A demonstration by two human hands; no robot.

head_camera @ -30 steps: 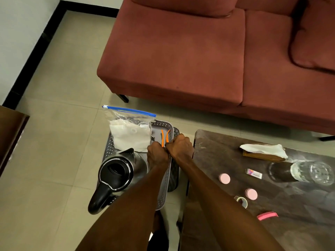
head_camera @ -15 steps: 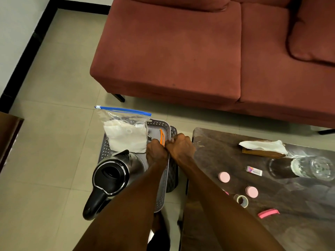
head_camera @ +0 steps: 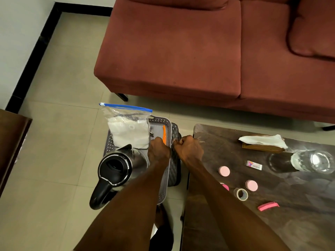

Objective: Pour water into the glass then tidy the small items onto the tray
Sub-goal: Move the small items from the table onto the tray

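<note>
One grey perforated tray (head_camera: 167, 127) is seen on the floor just beside the left edge of the dark worktop (head_camera: 299, 223), and its right rim is gripped by both hands — the left hand (head_camera: 158, 151) curled over the rim from inside, the right hand (head_camera: 189, 148) closed on it from outside. A second, darker basket (head_camera: 175, 171) lies against the tray's right wall, between tray and worktop. Inside the tray are counted one steel kettle (head_camera: 117, 167) with a black handle at the near end, one zip bag (head_camera: 129, 129) with a blue seal and white contents at the far end, and one orange item (head_camera: 164, 134) along the right wall, partly hidden by the left hand. On the worktop one glass (head_camera: 316, 161) holding water stands near the right edge, with one white tissue (head_camera: 262, 139) on a brown holder near the far edge. The small items are spread across the middle of the worktop: two round pink lids (head_camera: 224, 171), one tape roll (head_camera: 241, 194), one small white eraser (head_camera: 254, 165), one pink curved clip (head_camera: 268, 206), and one further pink piece (head_camera: 225, 187) — mostly covered by the right forearm. A red sofa (head_camera: 181, 51) fills the area beyond the far edge of the worktop.
</note>
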